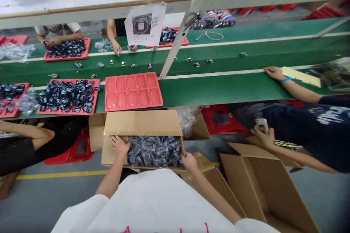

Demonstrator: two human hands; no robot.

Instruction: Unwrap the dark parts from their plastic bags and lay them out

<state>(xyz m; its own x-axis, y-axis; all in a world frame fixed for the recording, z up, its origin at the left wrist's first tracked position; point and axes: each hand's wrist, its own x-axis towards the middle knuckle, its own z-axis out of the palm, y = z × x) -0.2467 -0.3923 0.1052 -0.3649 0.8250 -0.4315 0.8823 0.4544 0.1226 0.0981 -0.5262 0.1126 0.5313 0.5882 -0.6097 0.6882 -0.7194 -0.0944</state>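
Inside the cardboard box lie bagged plastic parts, while the left hand spreads its fingers wide on the box's left side and the right hand grips its right edge, where a slip could spill them.

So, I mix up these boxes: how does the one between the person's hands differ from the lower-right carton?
The held box shows dark wrapped parts inside; the carton, bare cardboard. The left hand rests on the held box's flap, the right hand grips its edge; no hand touches the carton. Both are brown and open.
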